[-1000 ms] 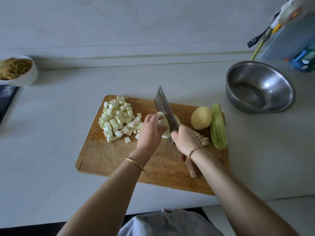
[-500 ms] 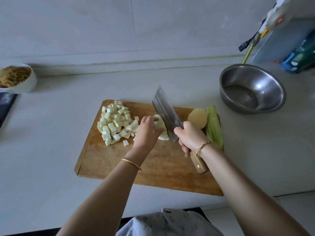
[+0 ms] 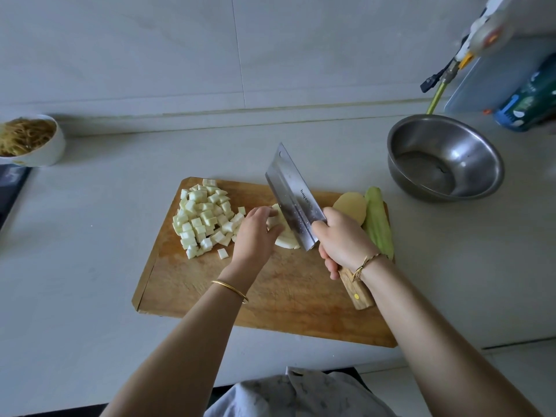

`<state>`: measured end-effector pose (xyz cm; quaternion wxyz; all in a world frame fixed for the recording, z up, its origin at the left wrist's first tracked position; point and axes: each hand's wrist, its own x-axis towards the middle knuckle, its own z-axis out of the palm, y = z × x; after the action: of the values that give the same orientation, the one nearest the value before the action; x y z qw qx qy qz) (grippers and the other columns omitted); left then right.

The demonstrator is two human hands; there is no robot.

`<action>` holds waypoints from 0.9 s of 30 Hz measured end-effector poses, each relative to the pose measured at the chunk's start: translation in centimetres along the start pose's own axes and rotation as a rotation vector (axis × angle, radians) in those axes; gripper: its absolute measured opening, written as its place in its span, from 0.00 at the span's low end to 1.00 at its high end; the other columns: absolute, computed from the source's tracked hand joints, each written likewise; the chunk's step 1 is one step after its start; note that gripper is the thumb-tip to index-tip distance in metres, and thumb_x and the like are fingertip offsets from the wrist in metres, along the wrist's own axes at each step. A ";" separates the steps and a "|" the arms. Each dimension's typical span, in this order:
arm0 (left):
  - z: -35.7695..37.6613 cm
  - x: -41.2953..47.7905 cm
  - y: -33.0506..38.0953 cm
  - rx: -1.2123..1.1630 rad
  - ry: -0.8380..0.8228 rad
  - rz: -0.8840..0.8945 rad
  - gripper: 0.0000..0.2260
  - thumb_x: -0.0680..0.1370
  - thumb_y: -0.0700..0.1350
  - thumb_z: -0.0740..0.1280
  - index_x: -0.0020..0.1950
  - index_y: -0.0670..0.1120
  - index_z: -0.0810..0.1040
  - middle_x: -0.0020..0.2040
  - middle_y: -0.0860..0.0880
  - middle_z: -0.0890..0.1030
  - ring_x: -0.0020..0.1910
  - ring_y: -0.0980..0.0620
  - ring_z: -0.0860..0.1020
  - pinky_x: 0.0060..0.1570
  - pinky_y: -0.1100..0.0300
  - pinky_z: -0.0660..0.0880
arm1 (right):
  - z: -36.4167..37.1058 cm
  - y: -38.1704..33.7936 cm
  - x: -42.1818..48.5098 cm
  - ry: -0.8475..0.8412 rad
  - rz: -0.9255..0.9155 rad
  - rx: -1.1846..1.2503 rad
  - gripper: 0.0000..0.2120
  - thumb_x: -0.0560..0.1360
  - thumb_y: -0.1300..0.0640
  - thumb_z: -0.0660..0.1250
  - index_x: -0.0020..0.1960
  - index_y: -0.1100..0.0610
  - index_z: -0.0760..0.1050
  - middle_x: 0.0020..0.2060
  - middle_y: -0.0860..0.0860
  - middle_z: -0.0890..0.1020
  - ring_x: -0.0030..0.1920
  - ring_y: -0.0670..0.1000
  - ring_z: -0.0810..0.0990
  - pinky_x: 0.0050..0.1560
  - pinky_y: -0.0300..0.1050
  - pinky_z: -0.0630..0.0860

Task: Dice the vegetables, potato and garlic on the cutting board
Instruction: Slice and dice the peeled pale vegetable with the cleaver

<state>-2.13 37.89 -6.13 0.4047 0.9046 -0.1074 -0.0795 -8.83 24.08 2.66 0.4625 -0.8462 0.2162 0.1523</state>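
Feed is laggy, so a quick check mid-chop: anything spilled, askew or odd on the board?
Nothing serious. One cube lies apart from the diced pile, but on the cutting board. The green vegetable lies right along its right edge.

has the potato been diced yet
No, the potato lies in one piece on the cutting board, just beyond the right hand that grips the cleaver.

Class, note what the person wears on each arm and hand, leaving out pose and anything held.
No sleeves or gloves show; both arms are bare in view. The left hand has a thin, plain gold bangle at its wrist. The right hand has a thin cord bracelet, gold and dark, at its wrist. No rings can be seen.
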 end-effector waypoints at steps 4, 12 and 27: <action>0.1 0.0 -0.2 -0.001 0.012 0.000 0.12 0.76 0.42 0.70 0.58 0.41 0.77 0.59 0.47 0.74 0.52 0.49 0.76 0.51 0.55 0.76 | 0.2 -0.4 0.0 -0.031 0.029 -0.028 0.05 0.78 0.61 0.51 0.47 0.59 0.64 0.31 0.56 0.71 0.16 0.49 0.68 0.18 0.38 0.68; 0.5 -0.2 0.0 0.054 0.048 0.012 0.11 0.77 0.43 0.69 0.58 0.41 0.77 0.57 0.48 0.75 0.49 0.51 0.75 0.46 0.60 0.71 | 0.0 -2.2 0.6 -0.091 0.086 -0.107 0.08 0.77 0.63 0.50 0.52 0.65 0.63 0.32 0.59 0.72 0.17 0.50 0.70 0.19 0.41 0.71; 0.5 -0.3 0.1 0.080 0.046 0.017 0.13 0.78 0.44 0.68 0.61 0.42 0.76 0.59 0.48 0.73 0.50 0.53 0.74 0.45 0.64 0.67 | 4.3 0.9 2.3 0.028 0.033 -0.276 0.14 0.80 0.59 0.56 0.35 0.55 0.62 0.33 0.51 0.71 0.30 0.48 0.69 0.27 0.42 0.61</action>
<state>-2.58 37.53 -6.40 0.3712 0.9208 -0.1087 -0.0510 -7.55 26.82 -1.32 0.3362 -0.9001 0.2136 0.1766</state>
